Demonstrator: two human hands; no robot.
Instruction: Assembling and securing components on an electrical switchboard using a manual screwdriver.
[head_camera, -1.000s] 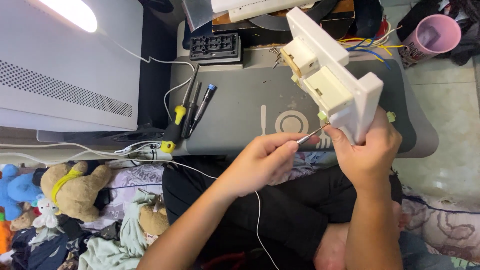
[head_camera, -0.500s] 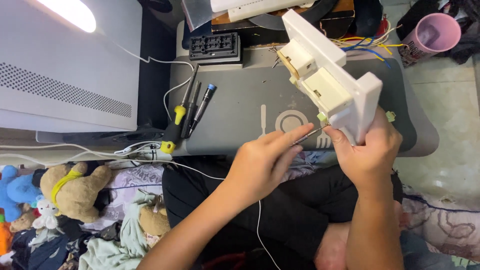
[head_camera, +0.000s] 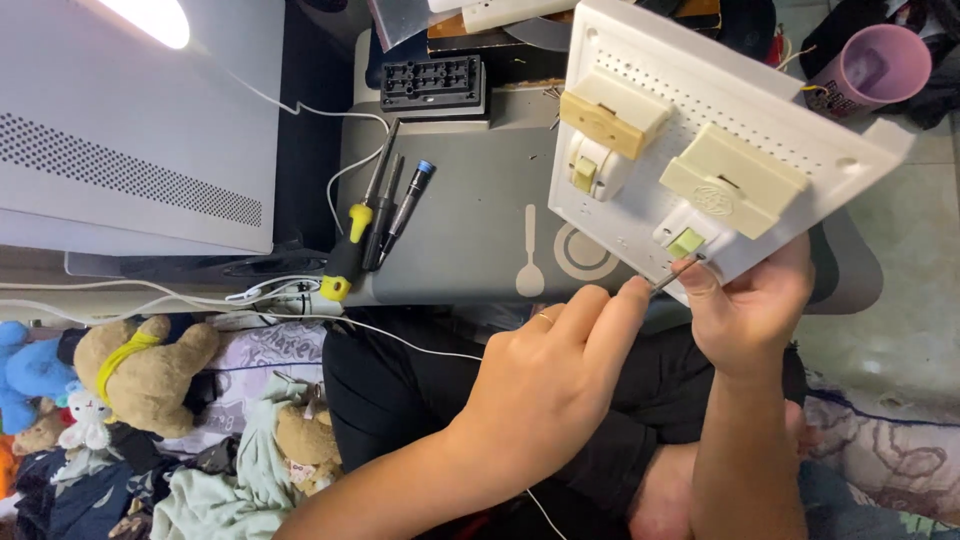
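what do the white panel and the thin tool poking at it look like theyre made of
White panel: apparently matte moulded plastic, judging by its perforated face and cream clip-on blocks. Thin tool, pinched in the left hand: likely bare metal, as it looks grey and slightly shiny. Right hand steadies the panel.

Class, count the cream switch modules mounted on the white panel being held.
2: one module near the panel's upper left, the other lower right, just above the right hand. None appear hidden.

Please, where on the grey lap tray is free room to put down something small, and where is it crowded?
Free: the bare grey lap tray surface between the three screwdrivers and the white plastic switch panel. Crowded: the tray's top edge by the black slotted block, and the right side under the panel, left hand and right hand.
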